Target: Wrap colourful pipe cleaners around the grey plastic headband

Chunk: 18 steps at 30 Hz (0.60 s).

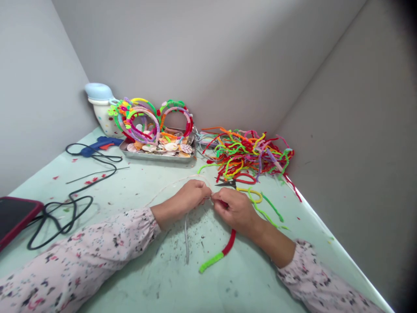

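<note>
A thin headband (186, 239) is held between my two hands, its arch hidden by them. One bare grey leg hangs below my left hand (190, 195), which is closed on the band. Its other leg, wrapped in red and green pipe cleaner (224, 252), comes down under my right hand (236, 208). The right fingers pinch the band where the two hands meet; the exact grip is hidden. A pale pink pipe cleaner (177, 180) curves loosely from the fingertips behind my left wrist. Scissors (230, 183) with red and yellow handles lie just beyond my right hand.
A metal tray (156, 158) holds shells and finished colourful headbands (143, 124). Right of it lies a heap of pipe cleaners (247, 152). At left are a blue glue gun (99, 145), its black cord (76, 195), a white container (106, 115) and a red-cased phone (19, 217). Walls border the table.
</note>
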{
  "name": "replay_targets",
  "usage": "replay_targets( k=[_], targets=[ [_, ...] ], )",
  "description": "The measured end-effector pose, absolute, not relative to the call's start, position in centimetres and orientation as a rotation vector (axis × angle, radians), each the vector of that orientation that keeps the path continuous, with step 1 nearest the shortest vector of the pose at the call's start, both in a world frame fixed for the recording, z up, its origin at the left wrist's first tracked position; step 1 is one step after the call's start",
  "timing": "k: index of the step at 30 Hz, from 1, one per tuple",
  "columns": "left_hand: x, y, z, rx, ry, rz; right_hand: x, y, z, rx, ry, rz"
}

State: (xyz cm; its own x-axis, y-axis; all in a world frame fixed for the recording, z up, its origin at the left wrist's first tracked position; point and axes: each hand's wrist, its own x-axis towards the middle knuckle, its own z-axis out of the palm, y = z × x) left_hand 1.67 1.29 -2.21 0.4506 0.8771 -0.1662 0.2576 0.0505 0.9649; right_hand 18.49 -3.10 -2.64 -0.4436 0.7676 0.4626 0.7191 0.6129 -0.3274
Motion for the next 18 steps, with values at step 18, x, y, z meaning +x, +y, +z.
replay_targets(
  k=[18],
  targets=[
    [1.7, 0.7, -1.0, 1.813, 1.057, 0.951, 18.6, -1.5, -1.9, -1.382, -1.881, 0.451]
  ],
)
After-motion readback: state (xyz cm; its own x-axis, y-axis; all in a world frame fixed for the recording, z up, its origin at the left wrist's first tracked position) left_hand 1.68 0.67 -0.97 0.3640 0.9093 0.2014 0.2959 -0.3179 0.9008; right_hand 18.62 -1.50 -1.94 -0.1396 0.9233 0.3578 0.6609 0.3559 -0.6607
